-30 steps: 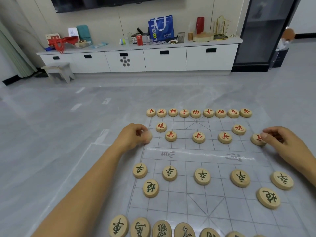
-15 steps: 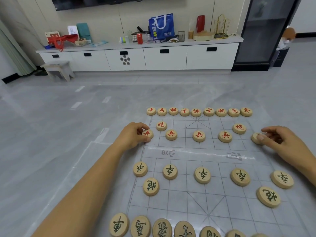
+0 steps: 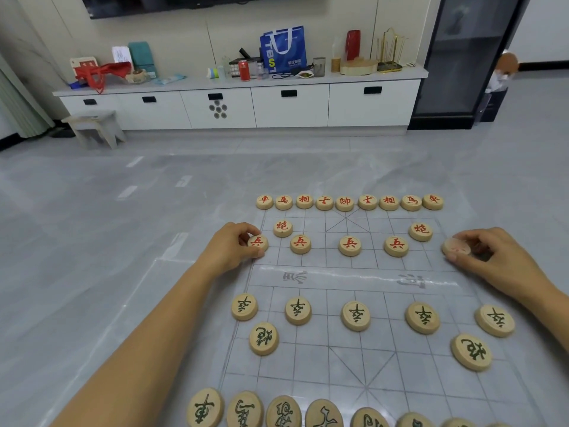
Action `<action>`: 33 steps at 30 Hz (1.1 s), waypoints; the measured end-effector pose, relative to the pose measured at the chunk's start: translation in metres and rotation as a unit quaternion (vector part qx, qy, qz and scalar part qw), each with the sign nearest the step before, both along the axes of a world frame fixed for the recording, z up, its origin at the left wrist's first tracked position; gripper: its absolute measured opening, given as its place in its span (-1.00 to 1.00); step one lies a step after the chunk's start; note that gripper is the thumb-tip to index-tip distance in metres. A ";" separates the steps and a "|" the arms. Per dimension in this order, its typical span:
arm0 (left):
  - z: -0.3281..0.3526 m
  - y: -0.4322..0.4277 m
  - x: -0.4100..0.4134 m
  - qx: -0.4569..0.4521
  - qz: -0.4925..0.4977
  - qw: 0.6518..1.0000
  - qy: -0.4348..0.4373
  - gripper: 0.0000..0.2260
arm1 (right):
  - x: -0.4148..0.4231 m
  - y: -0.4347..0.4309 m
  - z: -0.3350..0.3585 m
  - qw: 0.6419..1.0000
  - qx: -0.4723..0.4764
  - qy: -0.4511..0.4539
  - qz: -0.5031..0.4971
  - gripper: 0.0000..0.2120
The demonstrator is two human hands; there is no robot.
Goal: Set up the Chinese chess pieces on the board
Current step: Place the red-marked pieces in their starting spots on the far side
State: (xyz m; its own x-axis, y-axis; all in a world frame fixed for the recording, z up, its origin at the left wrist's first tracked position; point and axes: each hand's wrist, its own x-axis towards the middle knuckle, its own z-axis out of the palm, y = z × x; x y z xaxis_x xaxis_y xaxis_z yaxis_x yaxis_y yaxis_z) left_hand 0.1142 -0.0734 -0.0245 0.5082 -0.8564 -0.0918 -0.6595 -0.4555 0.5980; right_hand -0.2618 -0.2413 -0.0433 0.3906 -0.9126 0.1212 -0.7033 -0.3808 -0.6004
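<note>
A clear plastic chess board [image 3: 345, 359] lies on the grey floor. Round wooden pieces stand on it, red-lettered ones on the far half and green-lettered ones on the near half. My left hand [image 3: 229, 249] pinches a red soldier piece [image 3: 258, 243] at the far-left edge of the board. At the far-right edge, my right hand [image 3: 489, 255] pinches another red soldier piece [image 3: 456, 247], whose face is blurred. Three more red soldiers [image 3: 350, 245] sit between them in the same row.
Several red pieces [image 3: 345, 202] line the far edge and several green pieces [image 3: 283, 411] the near edge. Two red cannons [image 3: 282, 228] and two green cannons [image 3: 264, 338] stand inside. A white cabinet [image 3: 240, 106], a small stool [image 3: 94, 127] and a dark glass cabinet [image 3: 462, 66] stand behind.
My left hand has turned its soldier face up and set it down at the board's left edge. My right hand has shifted its soldier slightly along the right edge.
</note>
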 end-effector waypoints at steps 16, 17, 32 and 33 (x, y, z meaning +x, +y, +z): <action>0.000 -0.002 0.001 0.015 -0.007 1.000 -0.012 -0.58 | -0.001 -0.004 -0.005 1.000 -0.001 -0.027 -0.014 -0.61; 0.000 -0.002 0.001 0.015 -0.007 1.000 -0.011 -0.57 | -0.002 -0.004 -0.005 0.999 0.000 -0.032 -0.016 -0.62; -0.002 -0.001 0.002 0.012 -0.005 1.000 0.005 -0.56 | -0.001 -0.002 -0.004 0.999 0.004 -0.048 -0.016 -0.70; -0.003 0.000 0.002 0.009 -0.004 1.000 0.007 -0.57 | -0.001 -0.002 -0.004 0.999 0.004 -0.048 -0.016 -0.70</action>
State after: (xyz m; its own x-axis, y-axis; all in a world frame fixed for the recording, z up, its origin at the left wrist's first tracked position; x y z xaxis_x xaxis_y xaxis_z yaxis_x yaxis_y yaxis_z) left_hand 0.1165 -0.0737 -0.0273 0.4994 -0.8588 -0.1138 -0.6548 -0.4602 0.5995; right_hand -0.2626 -0.2435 -0.0473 0.3479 -0.9255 0.1501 -0.6544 -0.3543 -0.6680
